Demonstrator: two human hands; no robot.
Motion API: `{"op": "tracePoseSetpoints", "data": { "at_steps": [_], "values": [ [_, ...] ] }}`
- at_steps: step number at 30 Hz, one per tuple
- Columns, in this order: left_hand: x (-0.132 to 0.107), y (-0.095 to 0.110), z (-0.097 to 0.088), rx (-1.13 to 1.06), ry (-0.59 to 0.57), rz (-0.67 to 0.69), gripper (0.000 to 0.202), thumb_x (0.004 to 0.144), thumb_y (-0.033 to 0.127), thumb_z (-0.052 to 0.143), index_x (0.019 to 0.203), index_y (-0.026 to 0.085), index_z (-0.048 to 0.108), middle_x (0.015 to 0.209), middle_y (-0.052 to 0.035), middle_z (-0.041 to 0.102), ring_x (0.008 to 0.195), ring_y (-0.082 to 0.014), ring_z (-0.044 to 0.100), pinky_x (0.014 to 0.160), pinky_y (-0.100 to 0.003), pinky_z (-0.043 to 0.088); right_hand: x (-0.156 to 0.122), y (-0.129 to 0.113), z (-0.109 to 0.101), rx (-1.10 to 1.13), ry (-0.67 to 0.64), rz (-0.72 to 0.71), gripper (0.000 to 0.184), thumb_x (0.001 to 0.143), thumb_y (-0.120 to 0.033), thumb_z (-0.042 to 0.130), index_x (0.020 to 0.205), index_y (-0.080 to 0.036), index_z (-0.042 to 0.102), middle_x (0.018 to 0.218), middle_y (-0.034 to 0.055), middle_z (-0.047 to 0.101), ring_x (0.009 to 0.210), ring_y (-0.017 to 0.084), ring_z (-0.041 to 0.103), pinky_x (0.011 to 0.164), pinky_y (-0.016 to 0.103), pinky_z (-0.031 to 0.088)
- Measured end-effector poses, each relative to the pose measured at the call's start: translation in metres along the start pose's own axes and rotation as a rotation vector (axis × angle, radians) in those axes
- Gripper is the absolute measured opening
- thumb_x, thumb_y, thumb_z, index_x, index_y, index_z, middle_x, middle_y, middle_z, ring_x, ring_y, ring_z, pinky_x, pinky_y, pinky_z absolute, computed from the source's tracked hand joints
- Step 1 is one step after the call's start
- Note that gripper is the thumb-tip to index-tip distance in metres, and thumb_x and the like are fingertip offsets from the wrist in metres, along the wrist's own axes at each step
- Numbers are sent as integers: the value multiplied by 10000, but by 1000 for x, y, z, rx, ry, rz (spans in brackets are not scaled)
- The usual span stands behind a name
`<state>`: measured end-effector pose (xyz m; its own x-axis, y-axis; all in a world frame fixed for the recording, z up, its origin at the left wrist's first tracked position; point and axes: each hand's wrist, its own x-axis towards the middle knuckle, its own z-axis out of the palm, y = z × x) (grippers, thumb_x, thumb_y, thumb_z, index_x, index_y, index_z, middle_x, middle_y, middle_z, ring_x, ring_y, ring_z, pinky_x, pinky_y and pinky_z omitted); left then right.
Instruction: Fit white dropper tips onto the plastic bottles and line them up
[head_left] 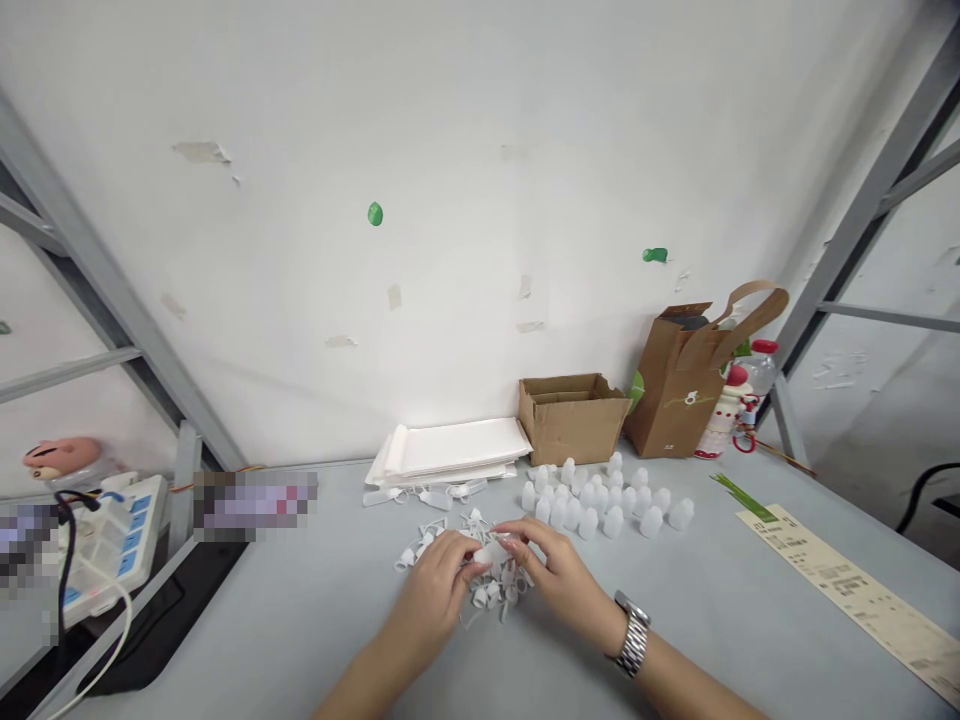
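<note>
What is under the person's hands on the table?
A loose heap of small white plastic pieces lies under the left hand and right hand. The part beneath the palms is covered, so it cannot be seen.

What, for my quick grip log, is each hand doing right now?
Left hand: closed, holding a small white plastic piece.
Right hand: closed, its fingertips on that same piece.

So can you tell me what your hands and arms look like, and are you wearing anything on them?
Both arms are bare, with no sleeves showing, and the left hand and right hand have no gloves. A silver metal link wristwatch sits on the right wrist.
</note>
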<state>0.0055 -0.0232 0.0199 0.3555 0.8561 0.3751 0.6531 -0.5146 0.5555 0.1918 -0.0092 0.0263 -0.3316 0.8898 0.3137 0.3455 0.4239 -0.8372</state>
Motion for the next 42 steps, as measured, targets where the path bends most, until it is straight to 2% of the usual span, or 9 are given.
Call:
{"op": "tracePoseSetpoints", "data": {
  "at_steps": [3,6,13,19,26,30,33,37,42],
  "values": [
    [-1,-1,2,25,22,-12,213,895,270,320,844,211,519,796,-46,593,738,-189,546,678,-311,444,0,-1,1,-16,-30,42,281,907,-372,397,926,-199,618,707,7,625,676,155,582,675,270,459],
    [-2,-1,3,25,-12,-30,245,900,255,279,813,213,505,773,-43,574,718,-190,533,664,-311,435,-1,-2,2,-64,-61,52,288,915,-350,376,835,-190,602,657,-1,594,631,152,559,620,261,446],
    [-1,-1,4,-6,-28,-118,307,910,303,224,698,221,431,688,-18,516,651,-181,491,621,-296,407,-3,-1,1,-73,-37,-52,148,870,-263,476,958,-187,567,893,45,596,840,170,564,771,285,449],
    [-1,-2,4,27,-30,-117,275,903,280,227,697,222,400,701,-16,502,656,-183,472,620,-297,387,0,-3,1,-23,-131,55,255,916,-330,388,934,-188,599,806,34,629,758,165,582,722,285,456],
    [-1,-5,7,-25,-45,-127,278,909,267,203,698,219,378,723,-18,481,674,-179,465,638,-304,388,-3,4,3,-64,-40,-75,161,862,-273,509,981,-189,579,905,54,583,871,183,547,795,311,435],
    [0,-3,7,-72,-33,-114,285,915,282,207,723,216,407,738,-21,480,688,-179,466,655,-312,398,-2,1,3,-62,-90,-31,197,883,-306,480,989,-198,606,913,52,614,878,185,561,802,309,430],
    [0,0,5,-120,-36,-90,276,919,300,229,776,214,448,789,-32,499,745,-183,484,706,-328,413,-1,-3,2,-49,-128,-21,248,916,-298,408,995,-203,623,890,48,638,842,176,578,783,301,434],
    [0,0,2,-156,-32,-51,231,913,307,279,896,220,493,964,-69,520,925,-205,493,821,-365,417,0,0,2,-51,-120,-31,255,918,-281,401,1030,-205,617,861,49,625,810,172,578,761,300,445],
    [1,-1,3,-143,9,-82,254,905,306,289,856,216,521,1043,-87,495,960,-214,500,823,-373,442,-2,4,5,-47,-92,-71,204,885,-231,467,1047,-208,590,944,57,593,914,184,552,818,313,435]
  ]
}}
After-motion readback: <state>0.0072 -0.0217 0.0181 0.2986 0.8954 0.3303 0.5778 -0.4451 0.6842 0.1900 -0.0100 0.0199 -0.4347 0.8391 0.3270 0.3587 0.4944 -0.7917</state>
